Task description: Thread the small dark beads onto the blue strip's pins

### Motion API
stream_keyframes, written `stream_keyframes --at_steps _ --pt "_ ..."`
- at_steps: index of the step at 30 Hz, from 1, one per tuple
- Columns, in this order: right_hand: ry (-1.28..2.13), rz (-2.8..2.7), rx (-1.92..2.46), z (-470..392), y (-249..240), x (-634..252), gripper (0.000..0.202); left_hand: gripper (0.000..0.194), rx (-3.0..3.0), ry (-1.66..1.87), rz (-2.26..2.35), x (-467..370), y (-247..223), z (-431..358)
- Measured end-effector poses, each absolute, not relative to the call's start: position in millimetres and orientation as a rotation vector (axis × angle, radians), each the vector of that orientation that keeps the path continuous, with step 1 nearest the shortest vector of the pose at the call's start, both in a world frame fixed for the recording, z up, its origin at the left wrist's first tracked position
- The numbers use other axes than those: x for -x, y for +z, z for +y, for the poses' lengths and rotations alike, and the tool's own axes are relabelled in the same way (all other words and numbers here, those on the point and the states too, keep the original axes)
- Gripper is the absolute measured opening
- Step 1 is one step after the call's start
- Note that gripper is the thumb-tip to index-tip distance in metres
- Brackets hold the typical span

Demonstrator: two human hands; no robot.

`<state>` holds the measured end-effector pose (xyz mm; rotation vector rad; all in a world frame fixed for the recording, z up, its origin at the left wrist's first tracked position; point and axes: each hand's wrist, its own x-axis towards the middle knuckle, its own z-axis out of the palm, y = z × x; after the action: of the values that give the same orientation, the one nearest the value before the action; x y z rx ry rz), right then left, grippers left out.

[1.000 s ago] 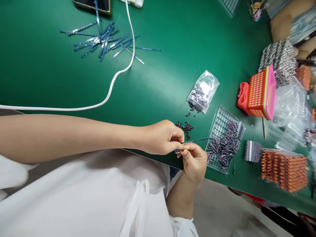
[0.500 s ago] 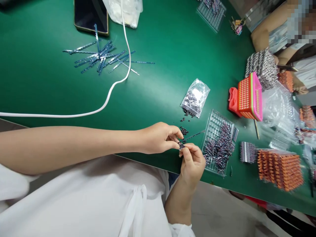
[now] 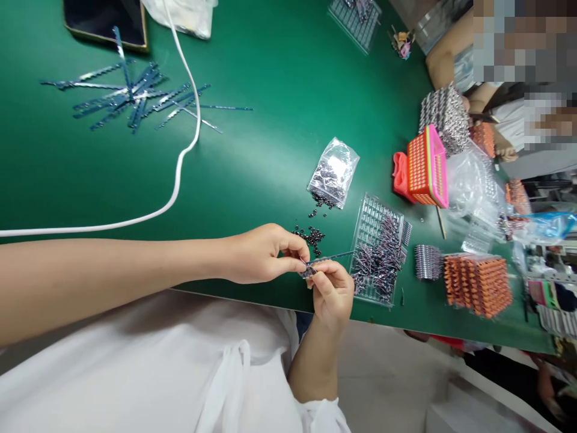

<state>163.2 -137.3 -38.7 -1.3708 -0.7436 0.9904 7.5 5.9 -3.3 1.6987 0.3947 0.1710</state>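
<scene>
My left hand (image 3: 265,252) reaches in from the left, its thumb and fingers pinched on a small dark patterned piece (image 3: 308,272). My right hand (image 3: 334,291) grips the same piece from the right with thumb and fingertips, close against the left fingertips. From between the hands a thin dark blue strip (image 3: 336,257) sticks out toward a clear tray (image 3: 370,218) heaped with dark and pinkish wire-like pieces (image 3: 383,258). Small black beads (image 3: 314,234) lie loose just above my hands. Above them is a clear bag (image 3: 334,171) with more dark beads.
Blue strips (image 3: 130,96) lie at upper left beside a white cable (image 3: 178,174) and a phone (image 3: 108,21). To the right are a pink-and-orange basket (image 3: 424,168), orange stacked pieces (image 3: 478,285) and a silvery stack (image 3: 428,262). Another person's arm (image 3: 451,48) shows at upper right.
The camera view has shifted, so the table items appear further left. Both hands keep their pinch on the small piece, and the strip lies a little flatter.
</scene>
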Motion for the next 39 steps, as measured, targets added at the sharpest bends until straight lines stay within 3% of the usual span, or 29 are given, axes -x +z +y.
stream_keyframes --at_steps 6,13,19,22,28,39 --pt "0.905 -0.830 1.489 -147 -31 -161 0.017 0.018 -1.673 0.117 0.301 -8 -2 4" --pt "-0.155 -0.932 2.093 -168 -8 -228 0.022 0.022 -1.604 0.194 0.653 -10 0 9" --pt "-0.451 -1.230 2.296 -164 -17 -269 0.031 0.021 -1.522 0.265 0.694 -12 -3 11" --pt "-0.445 -1.255 2.208 -163 -20 -244 0.024 0.020 -1.491 0.285 0.708 -12 -5 11" --pt "0.035 -1.555 1.957 -150 -28 -189 0.014 0.020 -1.448 0.304 0.717 -13 -6 10" --pt "-0.174 -1.826 2.062 -130 -33 -177 0.015 0.019 -1.445 0.314 0.706 -12 -9 10"
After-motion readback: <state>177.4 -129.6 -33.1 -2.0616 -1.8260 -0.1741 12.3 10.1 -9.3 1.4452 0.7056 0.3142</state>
